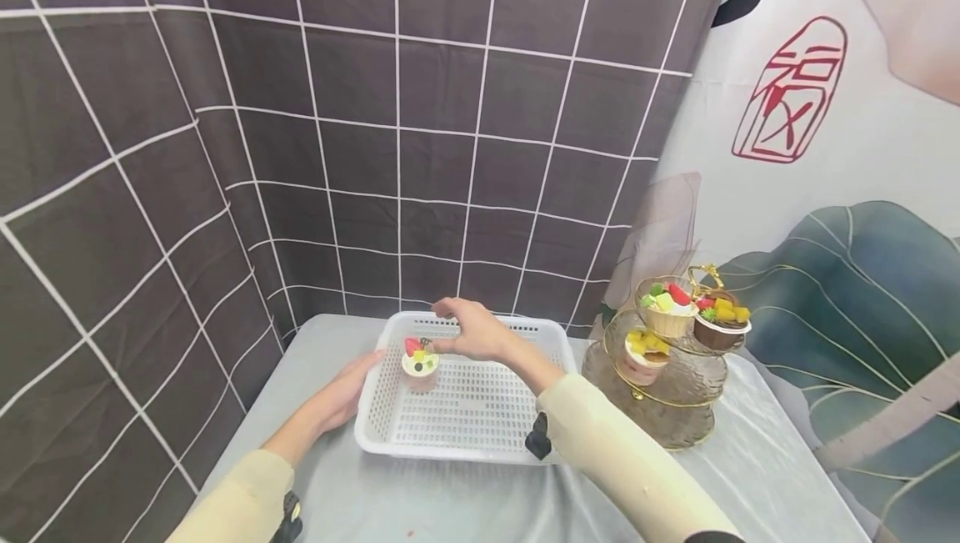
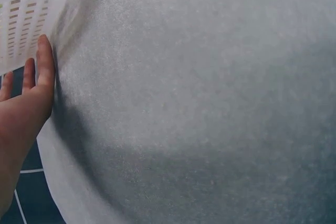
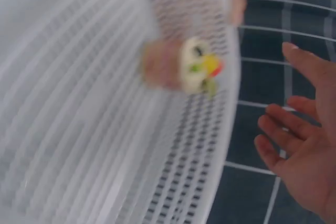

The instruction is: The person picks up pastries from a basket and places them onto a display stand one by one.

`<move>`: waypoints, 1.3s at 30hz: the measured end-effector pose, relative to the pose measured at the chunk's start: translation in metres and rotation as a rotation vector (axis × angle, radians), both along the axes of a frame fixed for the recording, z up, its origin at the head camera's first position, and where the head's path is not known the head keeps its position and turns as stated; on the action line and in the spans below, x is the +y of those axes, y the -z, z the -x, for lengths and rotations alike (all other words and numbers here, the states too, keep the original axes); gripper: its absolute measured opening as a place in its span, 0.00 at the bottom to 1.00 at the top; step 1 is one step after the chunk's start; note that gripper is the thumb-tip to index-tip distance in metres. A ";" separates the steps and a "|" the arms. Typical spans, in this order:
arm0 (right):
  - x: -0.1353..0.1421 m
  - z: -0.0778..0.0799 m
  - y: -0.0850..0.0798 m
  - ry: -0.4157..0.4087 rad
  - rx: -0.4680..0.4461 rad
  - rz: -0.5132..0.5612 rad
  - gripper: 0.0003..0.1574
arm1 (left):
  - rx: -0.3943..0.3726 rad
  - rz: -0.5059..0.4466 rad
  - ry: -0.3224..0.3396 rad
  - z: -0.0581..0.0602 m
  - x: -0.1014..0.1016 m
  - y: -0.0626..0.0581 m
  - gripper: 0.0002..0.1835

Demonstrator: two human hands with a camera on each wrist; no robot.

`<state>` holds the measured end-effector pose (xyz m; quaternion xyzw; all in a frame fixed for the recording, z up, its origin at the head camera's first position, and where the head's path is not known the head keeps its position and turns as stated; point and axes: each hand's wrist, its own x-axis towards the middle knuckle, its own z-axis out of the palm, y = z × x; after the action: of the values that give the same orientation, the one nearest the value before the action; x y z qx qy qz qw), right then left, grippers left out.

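Observation:
A small dessert cup with white cream and fruit pieces on top stands in the left part of a white plastic basket. In the right wrist view the dessert cup looks blurred, a gap away from my right hand. That hand is over the basket, its fingers spread and nothing between them. Along the basket's left wall lies my left hand, with fingers extended. The left wrist view has its fingertips against the perforated basket wall.
To the right stands a tiered glass stand with gold rims. It bears a dessert cup in a pale ribbed case, a dark brown one and a pink one. A grey cloth covers the table; a dark gridded curtain hangs behind.

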<state>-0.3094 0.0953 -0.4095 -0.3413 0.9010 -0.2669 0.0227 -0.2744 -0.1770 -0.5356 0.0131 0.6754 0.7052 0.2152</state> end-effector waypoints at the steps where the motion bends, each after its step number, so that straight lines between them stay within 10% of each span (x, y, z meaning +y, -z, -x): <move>1: -0.001 0.004 0.003 -0.014 0.013 -0.038 0.42 | 0.001 -0.003 0.006 0.000 0.000 0.000 0.40; 8: -0.013 0.022 0.023 -0.101 0.067 -0.224 0.47 | -0.005 -0.019 0.000 0.000 0.002 0.001 0.41; 26: -0.025 0.035 0.067 -0.023 -0.238 -0.159 0.47 | -0.025 0.007 -0.011 0.001 0.002 0.003 0.44; 39: -0.027 0.030 0.060 -0.018 -0.139 -0.227 0.43 | -0.022 -0.002 -0.032 0.000 0.002 0.003 0.44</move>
<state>-0.3394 0.0682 -0.4694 -0.3251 0.9186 -0.1858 0.1260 -0.2742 -0.1750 -0.5391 -0.0053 0.6726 0.7093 0.2111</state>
